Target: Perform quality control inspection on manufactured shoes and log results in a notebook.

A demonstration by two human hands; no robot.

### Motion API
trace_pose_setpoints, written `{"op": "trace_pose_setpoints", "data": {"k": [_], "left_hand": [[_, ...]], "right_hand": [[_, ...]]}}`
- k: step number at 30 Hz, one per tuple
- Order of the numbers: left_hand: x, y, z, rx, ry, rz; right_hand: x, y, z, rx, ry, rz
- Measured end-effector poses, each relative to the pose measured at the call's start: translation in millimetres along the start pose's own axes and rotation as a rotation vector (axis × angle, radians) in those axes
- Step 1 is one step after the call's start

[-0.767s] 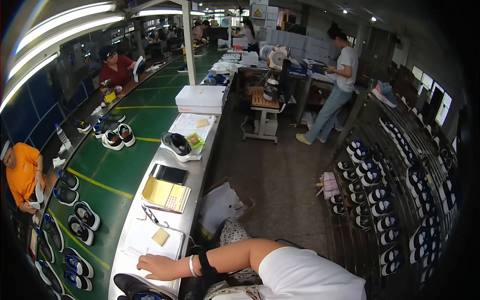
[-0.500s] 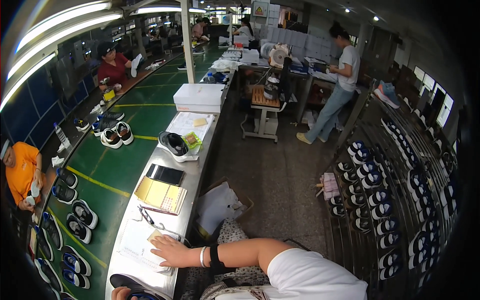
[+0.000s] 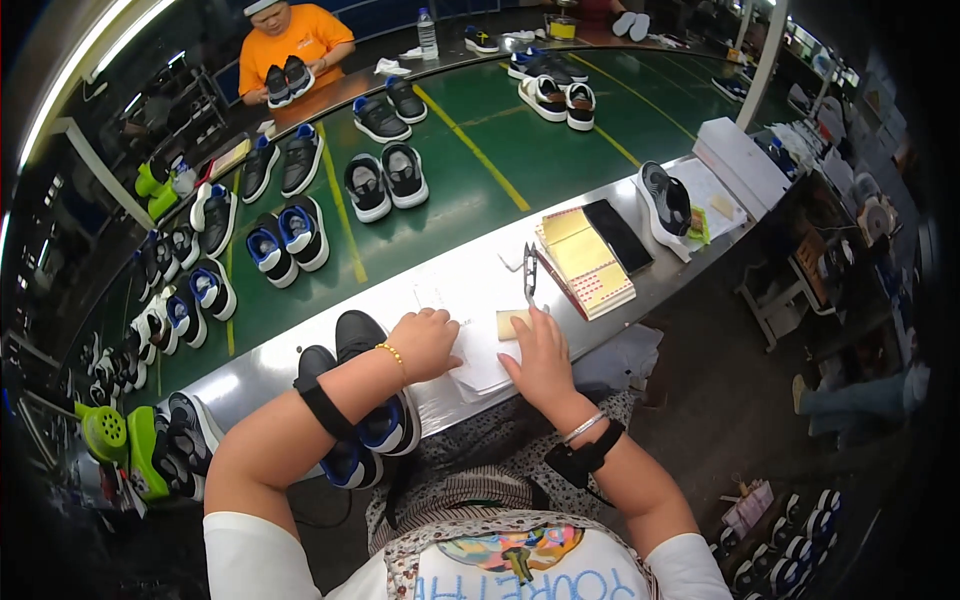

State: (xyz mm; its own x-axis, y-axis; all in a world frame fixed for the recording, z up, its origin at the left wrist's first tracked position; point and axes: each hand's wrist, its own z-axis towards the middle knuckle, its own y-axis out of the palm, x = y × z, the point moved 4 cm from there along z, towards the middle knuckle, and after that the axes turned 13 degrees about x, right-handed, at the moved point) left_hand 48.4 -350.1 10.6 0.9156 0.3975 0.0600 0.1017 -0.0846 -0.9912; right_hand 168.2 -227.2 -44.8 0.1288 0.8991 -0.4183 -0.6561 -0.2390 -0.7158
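My left hand (image 3: 425, 343) rests back-up on the white papers (image 3: 480, 362), fingers loosely bent and thumb apart, holding nothing that I can see. Beneath my left forearm lies a pair of black shoes with blue linings (image 3: 358, 332), partly covered by the arm. My right hand (image 3: 542, 362) lies on the right side of the same papers with fingers stretched and thumb spread. Its fingertips touch a small pale yellow block (image 3: 508, 324). Just beyond them lies a slim dark metal tool (image 3: 530, 272), its kind unclear.
To the right on the metal ledge (image 3: 450, 412) are a yellow notebook (image 3: 585, 255), a dark phone (image 3: 618, 236), a single shoe (image 3: 665, 205) and a white box (image 3: 742, 165). Beyond, a green conveyor belt (image 3: 460, 210) carries several shoes. Across it a person in orange (image 3: 297, 45) holds shoes.
The view has swung left. My left hand, which was on a shoe at the lower edge, has let go and is now on the papers. My right hand stays by the pale block.
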Motion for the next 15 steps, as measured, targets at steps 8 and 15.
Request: {"op": "trace_pose_setpoints", "data": {"k": [8,15], "left_hand": [[28,17,-11,-0.082,-0.08,0.081],[27,29,-32,-0.043,0.012,0.13]], "right_hand": [[-2,18,20,-0.053,-0.074,-0.064],[37,0,38,-0.055,-0.061,-0.193]]}}
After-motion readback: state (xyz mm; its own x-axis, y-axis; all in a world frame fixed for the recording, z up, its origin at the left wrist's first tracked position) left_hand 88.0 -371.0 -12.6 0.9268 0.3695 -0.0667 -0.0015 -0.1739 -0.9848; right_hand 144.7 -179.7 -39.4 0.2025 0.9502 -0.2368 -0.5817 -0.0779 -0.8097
